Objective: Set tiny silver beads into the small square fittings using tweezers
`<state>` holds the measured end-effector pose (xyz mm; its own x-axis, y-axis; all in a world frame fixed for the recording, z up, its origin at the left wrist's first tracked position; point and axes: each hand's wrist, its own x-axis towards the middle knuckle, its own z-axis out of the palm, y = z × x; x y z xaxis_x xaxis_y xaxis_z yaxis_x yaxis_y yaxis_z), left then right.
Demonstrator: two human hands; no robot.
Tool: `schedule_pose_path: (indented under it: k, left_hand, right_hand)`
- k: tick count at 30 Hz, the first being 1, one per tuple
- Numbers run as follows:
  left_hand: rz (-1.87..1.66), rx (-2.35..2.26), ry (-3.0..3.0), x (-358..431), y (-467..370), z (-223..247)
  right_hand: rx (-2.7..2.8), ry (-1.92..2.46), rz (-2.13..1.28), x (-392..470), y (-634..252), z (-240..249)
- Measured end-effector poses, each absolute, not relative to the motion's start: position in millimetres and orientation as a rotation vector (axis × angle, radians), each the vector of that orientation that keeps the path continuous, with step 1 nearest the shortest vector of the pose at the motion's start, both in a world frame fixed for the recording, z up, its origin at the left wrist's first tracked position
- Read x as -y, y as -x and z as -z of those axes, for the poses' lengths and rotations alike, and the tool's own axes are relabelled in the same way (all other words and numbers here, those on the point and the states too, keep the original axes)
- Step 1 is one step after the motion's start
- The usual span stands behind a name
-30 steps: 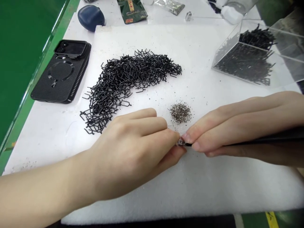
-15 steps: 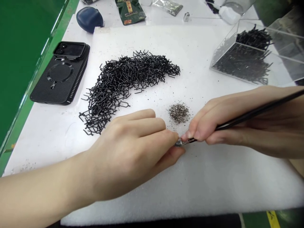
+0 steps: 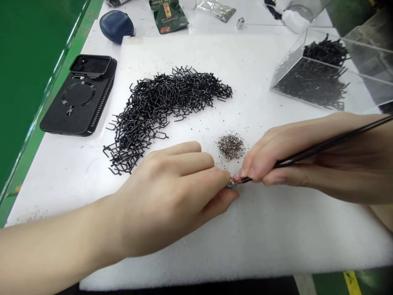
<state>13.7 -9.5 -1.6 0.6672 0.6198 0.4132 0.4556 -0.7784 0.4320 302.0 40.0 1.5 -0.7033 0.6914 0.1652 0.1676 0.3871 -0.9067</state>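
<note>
My left hand (image 3: 172,188) pinches a small shiny metal part (image 3: 231,184) between thumb and index finger, low in the middle of the view. My right hand (image 3: 301,157) is closed around black tweezers (image 3: 319,150), whose tips touch or nearly touch the metal part. Fingers hide much of the part. Just above the fingertips lies a small heap of tiny brownish metal pieces (image 3: 231,146). Beyond my left hand a curved pile of black forked pieces (image 3: 172,94) spreads over the white foam sheet (image 3: 251,57).
A clear box (image 3: 310,78) of black pieces stands at the right. At the left lies a black phone (image 3: 78,96). Along the back are a dark blue bulb (image 3: 116,26), a green packet (image 3: 168,16), a clear bag (image 3: 217,9) and a small metal part (image 3: 240,23).
The tweezers have tilted slightly and their two arms look farther apart at the back end. My left hand still holds the metal part in nearly the same place. The view has shifted slightly.
</note>
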Motion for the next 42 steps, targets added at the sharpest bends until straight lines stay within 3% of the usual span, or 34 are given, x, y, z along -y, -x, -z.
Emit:
schedule_pose_path:
  k: [42]
  left_hand:
    - [-0.692, -0.974, -2.550, 10, -15, 2]
  right_hand:
    - [2.131, 0.732, -1.283, -41, -298, -6]
